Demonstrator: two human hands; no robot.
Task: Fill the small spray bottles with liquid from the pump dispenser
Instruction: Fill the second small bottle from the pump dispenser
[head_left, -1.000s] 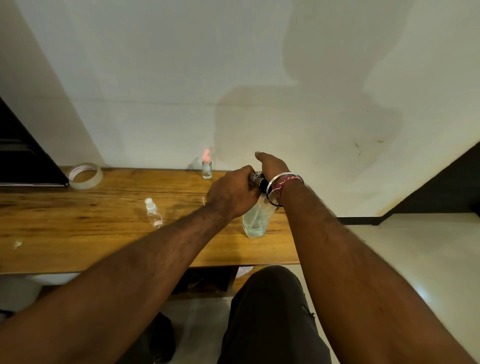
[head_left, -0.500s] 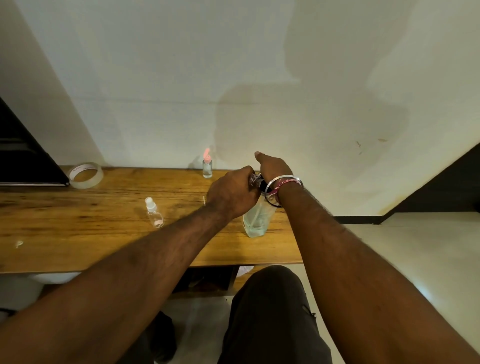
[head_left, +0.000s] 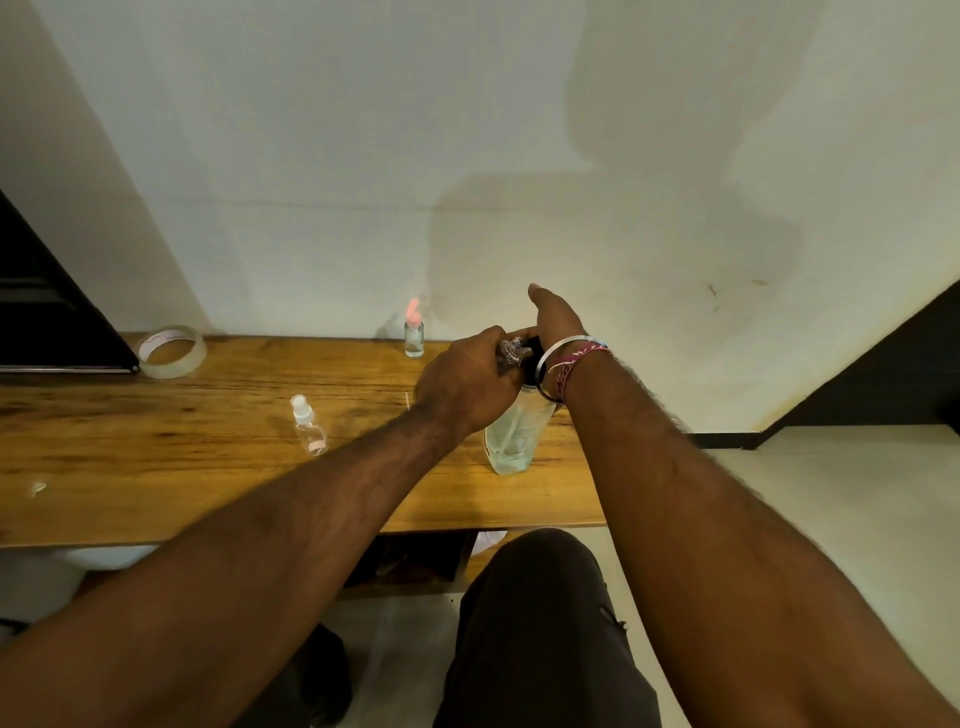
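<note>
1. We see the dispenser (head_left: 514, 441) standing upright near the front right part of the table (head_left: 156, 467); its clear body holds pale liquid with a tube inside; its top is hidden behind both hands.
2. Our left hand (head_left: 467, 384) is curled round something small and shiny at the dispenser's head; we cannot tell what that item is, as the fingers cover most of it.
3. Our right hand (head_left: 558, 325) sits over the pump top from the far side, thumb stretched out and upward; the wrist blocks the fingers, so we cannot tell whether they grip or only press.
4. A metal bangle (head_left: 563, 358) and a red thread band (head_left: 576, 364) circle the right wrist, overlapping the dispenser's neck in our view.
5. A white-capped bottle (head_left: 307, 423) stands left of the dispenser, well apart from it, tilted in this wide view; it looks almost empty.
6. A pink-capped bottle (head_left: 414, 335) stands upright at the back edge by the wall (head_left: 467, 130); beyond the left hand.
7. A tape roll (head_left: 171, 352) lies at the back left; just beside it is a dark panel (head_left: 47, 322).
8. A small pale scrap (head_left: 36, 488) lies at the far left; a thin pale stick (head_left: 407, 401) lies just left of the left hand.
9. Our dark-trousered knee (head_left: 540, 597) shows below the table's front edge.
</note>
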